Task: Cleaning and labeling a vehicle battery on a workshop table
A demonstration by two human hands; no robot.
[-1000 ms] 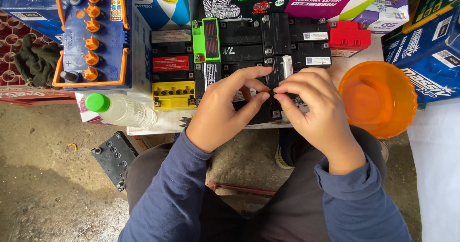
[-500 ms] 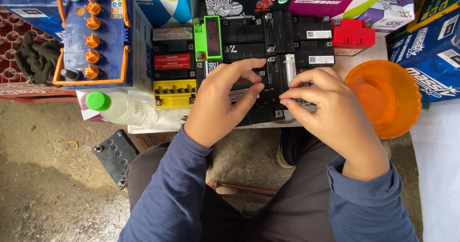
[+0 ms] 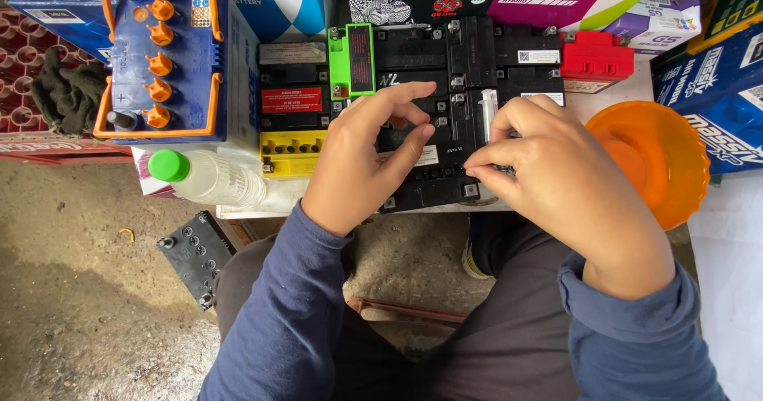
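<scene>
A black motorcycle battery (image 3: 433, 170) lies at the near edge of the low table. My left hand (image 3: 362, 158) rests flat on its top, fingers spread, steadying it. My right hand (image 3: 552, 178) pinches at the battery's right corner with thumb and fingertips closed on something small that my fingers hide. A pale cylindrical piece (image 3: 488, 108) stands just above my right fingers. More black batteries (image 3: 469, 55) are packed behind, along with a green-edged one (image 3: 351, 59), a red-labelled one (image 3: 292, 99) and a yellow one (image 3: 292, 153).
An orange plastic bowl (image 3: 664, 158) sits right of my right hand. A green-capped clear bottle (image 3: 208, 178) lies to the left. A large blue battery with orange caps (image 3: 163, 55) stands at back left. Another black battery (image 3: 192, 251) lies on the ground. Boxes line the back.
My two hands, earlier pressed together over the battery, have drawn apart: the left now lies flat on top and the right has moved right to the battery's corner.
</scene>
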